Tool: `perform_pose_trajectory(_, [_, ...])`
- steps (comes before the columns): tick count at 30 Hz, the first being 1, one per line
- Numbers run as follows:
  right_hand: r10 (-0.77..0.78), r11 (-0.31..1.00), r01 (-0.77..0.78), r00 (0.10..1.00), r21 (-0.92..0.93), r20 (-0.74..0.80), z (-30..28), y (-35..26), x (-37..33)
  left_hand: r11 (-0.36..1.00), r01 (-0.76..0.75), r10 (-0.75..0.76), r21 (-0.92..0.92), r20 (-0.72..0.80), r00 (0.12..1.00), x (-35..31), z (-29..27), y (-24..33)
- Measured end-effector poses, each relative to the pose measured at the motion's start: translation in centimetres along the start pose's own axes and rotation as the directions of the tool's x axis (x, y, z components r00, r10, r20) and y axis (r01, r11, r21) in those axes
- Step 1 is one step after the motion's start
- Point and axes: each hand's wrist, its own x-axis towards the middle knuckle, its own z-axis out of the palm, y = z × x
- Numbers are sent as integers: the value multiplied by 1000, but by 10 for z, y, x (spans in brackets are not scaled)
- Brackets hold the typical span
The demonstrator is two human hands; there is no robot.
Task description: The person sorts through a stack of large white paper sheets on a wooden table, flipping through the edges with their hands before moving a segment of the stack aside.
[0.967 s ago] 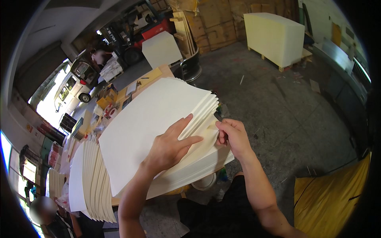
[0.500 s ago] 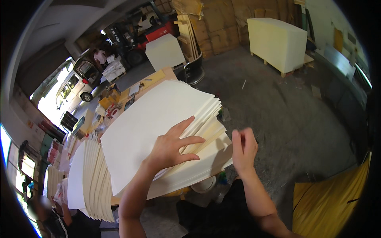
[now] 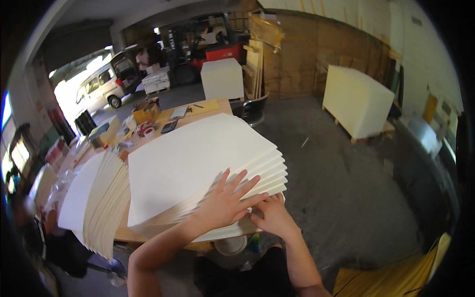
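A large stack of white paper sheets (image 3: pixel 193 158) lies on the table in front of me, its right-hand edges fanned out in steps. My left hand (image 3: pixel 225 202) rests on the fanned layers with its fingers spread. Close beside it, my right hand (image 3: pixel 276 217) is at the near right corner of the stack, its fingers bent around the sheet edges there. The left hand's fingertips partly cover the right hand's thumb side, so how many sheets it grips is hidden.
A second fanned paper stack (image 3: pixel 101 198) lies to the left, near a seated person (image 3: pixel 37 227). Beyond are a calculator (image 3: pixel 169 126), a tape roll (image 3: pixel 149 132) and a cardboard box (image 3: pixel 146 111). Pale pallet blocks (image 3: pixel 358 101), a red forklift (image 3: pixel 222 52) and a van (image 3: pixel 101 85) stand farther off.
My right hand has come left from beside the table onto the stack's corner. My left hand has shifted slightly, and the sheet edges now lie in an even fan. The view has tilted.
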Motion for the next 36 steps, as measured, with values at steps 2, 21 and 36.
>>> perform_pose_trajectory(2, [-3,999,3,1000,50,7,-2,-1,3,996,94,-94,8,-17,995,-8,0,4])
perform_pose_trajectory(21, [424,-450,-176,821,876,382,58,-14,66,839,506,-539,-201,-434,722,-45,22,36])
perform_pose_trajectory(36, [596,-327,-105,749,939,291,27,3,85,-238,-854,-969,-462,178,174,-216,6,3])
